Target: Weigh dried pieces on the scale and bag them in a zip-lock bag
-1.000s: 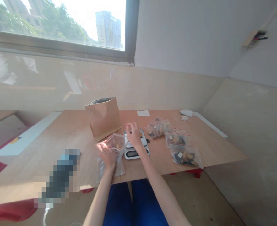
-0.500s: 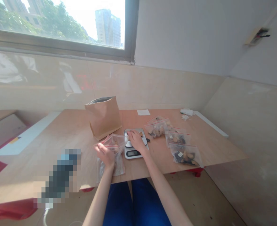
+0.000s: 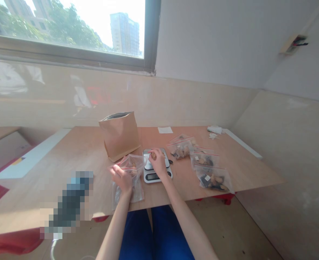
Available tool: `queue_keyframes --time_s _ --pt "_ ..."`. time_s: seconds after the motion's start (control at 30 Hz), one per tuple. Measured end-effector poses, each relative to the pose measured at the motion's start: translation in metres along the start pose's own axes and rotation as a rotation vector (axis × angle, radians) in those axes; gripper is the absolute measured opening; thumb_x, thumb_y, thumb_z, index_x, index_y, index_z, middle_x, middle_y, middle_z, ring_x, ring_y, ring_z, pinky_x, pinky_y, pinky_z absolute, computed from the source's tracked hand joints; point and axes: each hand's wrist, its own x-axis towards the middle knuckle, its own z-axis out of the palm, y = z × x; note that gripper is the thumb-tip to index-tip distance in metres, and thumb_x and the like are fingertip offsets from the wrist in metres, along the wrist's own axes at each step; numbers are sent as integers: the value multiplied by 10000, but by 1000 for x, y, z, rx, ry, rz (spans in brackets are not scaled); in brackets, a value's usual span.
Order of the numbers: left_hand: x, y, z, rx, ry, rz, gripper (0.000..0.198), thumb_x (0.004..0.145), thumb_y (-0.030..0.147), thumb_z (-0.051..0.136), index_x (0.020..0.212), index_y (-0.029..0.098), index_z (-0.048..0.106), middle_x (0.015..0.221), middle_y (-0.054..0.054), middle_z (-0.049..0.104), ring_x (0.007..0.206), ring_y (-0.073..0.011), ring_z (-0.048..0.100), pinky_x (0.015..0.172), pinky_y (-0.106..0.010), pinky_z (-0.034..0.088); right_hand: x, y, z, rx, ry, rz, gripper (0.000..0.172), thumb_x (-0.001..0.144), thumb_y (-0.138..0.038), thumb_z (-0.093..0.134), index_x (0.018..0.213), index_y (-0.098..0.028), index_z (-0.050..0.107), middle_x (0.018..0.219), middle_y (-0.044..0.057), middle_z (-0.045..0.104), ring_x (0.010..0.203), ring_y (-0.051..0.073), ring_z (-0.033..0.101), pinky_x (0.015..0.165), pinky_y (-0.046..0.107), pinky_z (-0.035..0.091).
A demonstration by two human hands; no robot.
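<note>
Scale (image 3: 149,167) lies near the front edge of the table (image 3: 78,151), a white box with rounded corners, a flat plate and a dark display. Over its plate, the right hand (image 3: 159,164) has a pinching grip on a rounded brown piece (image 3: 153,155). Just left of the scale is a clear bag (image 3: 139,164) of thin, creased plastic with a red zip line; the left hand (image 3: 121,178) grasps its left side, the fingers blurred. Behind and left of the scale, a stiff paper bag (image 3: 121,135) stands upright, its mouth gaping. Right of the scale, past a small dark scrap (image 3: 170,161), filled bags (image 3: 213,179) of dark and tan pieces lie close together, the nearest by the front edge. Room for moving runs over smooth wood farther left of the scale, behind it toward a white slip (image 3: 165,130), and right beyond the filled bags to the slanting table end.
</note>
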Motion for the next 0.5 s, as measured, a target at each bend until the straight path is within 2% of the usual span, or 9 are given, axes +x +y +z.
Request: queue_keyframes --time_s 0.07,0.1,0.23,0.3,0.4,0.5 --pt "0 -1 1 -14 -9 3 340 885 395 246 863 162 492 753 -98 596 715 -237 612 696 -397 487 5 -16 -5 148 56 -44 175 775 -100 511 854 -179 646 1012 72 627 1021 171 568 936 313 413" --pt "0 -1 1 -19 -13 6 340 886 393 250 870 158 496 756 -98 599 713 -236 614 689 -395 489 7 -25 -7 213 20 -81 175 782 -122 517 878 -183 651 1035 68 635 1032 163 572 942 306 413" --pt "-1 -2 1 -28 -18 18 341 887 390 262 884 150 504 771 -103 604 727 -242 621 671 -397 494 13 -53 -9 319 -377 -224 287 786 -162 552 1055 -211 640 1117 42 651 1065 144 582 938 283 433" --pt "-1 -2 1 -30 -21 13 351 891 396 255 904 147 501 759 -100 605 699 -241 619 647 -400 495 12 -60 -7 299 -499 -262 312 787 -184 576 1092 -217 634 1137 39 653 1106 148 568 956 289 428" --pt "0 -3 0 -22 -13 11 343 890 398 259 912 150 497 750 -97 600 703 -244 614 665 -415 491 9 -58 -6 272 -506 -237 300 826 -275 570 1117 -228 624 1169 38 643 1143 159 551 984 316 417" --pt "0 -1 -1 -11 -5 25 333 888 389 262 898 158 501 764 -99 595 764 -252 610 731 -431 477 8 -43 -10 202 -338 -195 262 897 -280 461 1094 -227 625 1156 44 637 1124 154 551 985 325 411"
